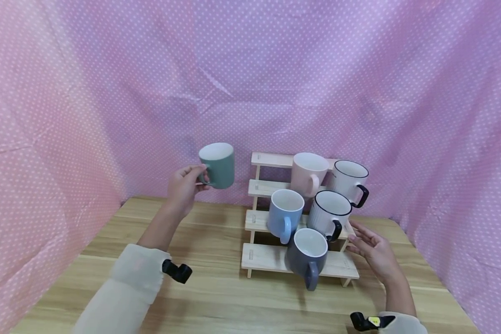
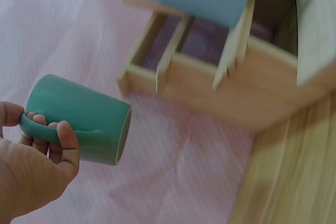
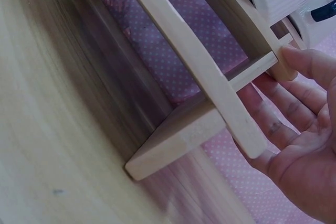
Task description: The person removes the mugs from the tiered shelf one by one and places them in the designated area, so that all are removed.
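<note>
Raised in the air left of the stepped wooden rack (image 1: 267, 258) is a green mug (image 1: 223, 170) with a white inside. My left hand (image 1: 182, 189) grips it by the handle, which the left wrist view shows with fingers hooked through. The mug stands nearly upright in the head view. At the rack's right side, my right hand (image 1: 375, 254) holds the end of a shelf (image 3: 283, 65), thumb on the edge and fingers beneath it. Nearest that hand is a white ribbed mug (image 1: 328, 214) with a black rim and handle.
On the rack also stand a pink mug (image 1: 304, 175), another white black-rimmed mug (image 1: 345, 181), a light blue mug (image 1: 280, 218) and a dark grey mug (image 1: 301, 260). The rack rests on a wood-grain table (image 1: 217, 297). Pink dotted cloth (image 1: 250, 83) hangs behind and at both sides.
</note>
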`<state>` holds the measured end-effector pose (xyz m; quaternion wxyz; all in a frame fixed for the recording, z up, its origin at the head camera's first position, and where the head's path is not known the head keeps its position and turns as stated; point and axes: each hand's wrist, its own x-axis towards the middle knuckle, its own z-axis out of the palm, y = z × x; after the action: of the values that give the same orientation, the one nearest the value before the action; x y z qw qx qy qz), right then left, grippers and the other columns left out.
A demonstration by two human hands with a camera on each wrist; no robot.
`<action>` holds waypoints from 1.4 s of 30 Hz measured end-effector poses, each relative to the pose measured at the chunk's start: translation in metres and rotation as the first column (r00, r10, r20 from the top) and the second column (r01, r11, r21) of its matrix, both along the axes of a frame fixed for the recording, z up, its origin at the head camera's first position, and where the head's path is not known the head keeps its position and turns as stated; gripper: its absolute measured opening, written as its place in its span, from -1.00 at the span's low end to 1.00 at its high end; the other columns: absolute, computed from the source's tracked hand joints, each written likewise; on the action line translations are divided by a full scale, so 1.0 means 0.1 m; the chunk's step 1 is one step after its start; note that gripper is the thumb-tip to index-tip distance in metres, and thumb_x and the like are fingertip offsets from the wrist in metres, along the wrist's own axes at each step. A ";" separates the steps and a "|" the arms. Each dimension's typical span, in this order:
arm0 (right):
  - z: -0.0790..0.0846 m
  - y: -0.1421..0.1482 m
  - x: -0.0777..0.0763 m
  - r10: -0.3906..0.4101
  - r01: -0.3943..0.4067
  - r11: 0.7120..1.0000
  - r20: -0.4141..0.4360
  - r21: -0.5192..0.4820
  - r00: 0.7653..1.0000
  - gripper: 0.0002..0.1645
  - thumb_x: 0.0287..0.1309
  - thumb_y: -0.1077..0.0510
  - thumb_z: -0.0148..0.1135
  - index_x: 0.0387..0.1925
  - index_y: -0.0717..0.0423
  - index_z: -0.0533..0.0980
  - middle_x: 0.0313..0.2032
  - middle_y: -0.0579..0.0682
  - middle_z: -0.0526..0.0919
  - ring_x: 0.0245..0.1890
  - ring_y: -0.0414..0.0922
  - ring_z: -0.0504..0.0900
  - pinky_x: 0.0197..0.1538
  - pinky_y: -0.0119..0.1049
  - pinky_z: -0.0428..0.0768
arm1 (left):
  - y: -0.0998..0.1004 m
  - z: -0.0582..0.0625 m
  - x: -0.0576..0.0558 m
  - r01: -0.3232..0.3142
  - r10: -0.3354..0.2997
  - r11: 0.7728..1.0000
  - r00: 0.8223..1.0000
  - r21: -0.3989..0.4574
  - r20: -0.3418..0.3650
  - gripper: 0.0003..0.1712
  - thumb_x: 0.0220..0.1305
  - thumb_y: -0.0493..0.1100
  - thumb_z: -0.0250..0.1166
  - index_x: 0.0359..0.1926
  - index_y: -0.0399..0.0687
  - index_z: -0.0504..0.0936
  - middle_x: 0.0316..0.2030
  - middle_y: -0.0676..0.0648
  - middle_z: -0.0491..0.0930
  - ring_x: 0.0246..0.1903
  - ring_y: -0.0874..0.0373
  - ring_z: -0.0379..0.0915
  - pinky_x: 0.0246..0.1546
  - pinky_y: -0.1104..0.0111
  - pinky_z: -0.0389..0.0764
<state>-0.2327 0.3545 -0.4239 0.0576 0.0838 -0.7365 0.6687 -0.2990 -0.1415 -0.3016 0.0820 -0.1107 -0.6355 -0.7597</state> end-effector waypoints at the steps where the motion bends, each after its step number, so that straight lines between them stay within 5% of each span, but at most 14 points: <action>1: 0.00 0.00 0.00 0.000 0.000 1.000 0.003 0.002 1.000 -0.27 0.44 0.25 0.22 0.47 0.44 0.17 -0.03 -0.22 0.68 -0.07 -0.25 0.71 0.04 -0.17 0.72 | -0.07 -0.02 -0.01 -0.014 0.014 1.000 1.000 -0.001 0.001 -0.70 0.56 -0.16 0.11 -0.12 -0.41 0.47 -0.39 0.03 0.49 -0.28 0.12 0.45 -0.16 0.39 0.67; 13: 0.04 -0.02 0.01 0.001 -0.001 1.000 -0.005 -0.006 1.000 -0.27 0.44 0.29 0.20 0.47 0.50 0.13 -0.05 -0.20 0.68 -0.08 -0.24 0.71 0.00 -0.20 0.73 | -0.77 -0.46 -0.15 -0.216 0.219 0.976 0.971 -0.036 0.092 -0.67 0.55 -0.10 0.16 -0.24 -0.34 0.47 -0.37 -0.01 0.50 -0.31 0.19 0.48 -0.25 0.46 0.69; 21: 0.05 0.00 0.02 -0.021 0.020 0.999 0.031 0.037 0.999 -0.24 0.44 0.20 0.24 0.49 0.42 0.17 -0.03 -0.23 0.66 -0.08 -0.24 0.71 0.04 -0.18 0.72 | -1.15 -0.88 -0.22 -0.293 0.280 0.954 0.947 0.065 0.159 -0.71 0.55 -0.18 0.16 -0.28 -0.37 0.47 -0.38 -0.03 0.52 -0.34 0.20 0.51 -0.32 0.45 0.70; 29: 0.00 0.00 0.01 -0.008 0.008 1.000 0.023 0.026 1.000 -0.26 0.45 0.22 0.22 0.48 0.43 0.17 0.01 -0.28 0.66 -0.03 -0.21 0.71 0.04 -0.18 0.72 | -1.44 -1.17 -0.23 -0.369 0.377 0.926 0.917 -0.080 0.129 -0.64 0.53 -0.17 0.19 -0.28 -0.48 0.50 -0.44 0.00 0.55 -0.42 0.23 0.58 -0.35 0.46 0.72; 35: 0.01 -0.01 0.01 -0.014 0.014 1.000 0.017 0.020 1.000 -0.26 0.45 0.23 0.21 0.48 0.45 0.15 0.00 -0.28 0.66 -0.03 -0.18 0.71 0.03 -0.18 0.72 | -1.54 -1.30 -0.29 -0.382 0.379 0.924 0.914 -0.003 0.146 -0.67 0.50 -0.20 0.22 -0.24 -0.51 0.55 -0.42 0.00 0.53 -0.42 0.25 0.54 -0.38 0.44 0.72; 42: 0.02 -0.01 0.01 -0.009 0.008 1.000 0.013 0.015 1.000 -0.25 0.46 0.27 0.19 0.48 0.49 0.11 0.00 -0.27 0.65 -0.02 -0.18 0.71 0.02 -0.18 0.73 | -1.58 -1.39 -0.30 -0.368 0.372 0.928 0.921 -0.055 0.114 -0.70 0.50 -0.21 0.21 -0.26 -0.46 0.53 -0.38 -0.02 0.49 -0.43 0.24 0.52 -0.40 0.45 0.72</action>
<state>-0.2321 0.3538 -0.4216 0.0550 0.0768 -0.7423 0.6633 -0.3285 -0.2993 -0.4410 0.1827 0.0568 -0.6611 -0.7255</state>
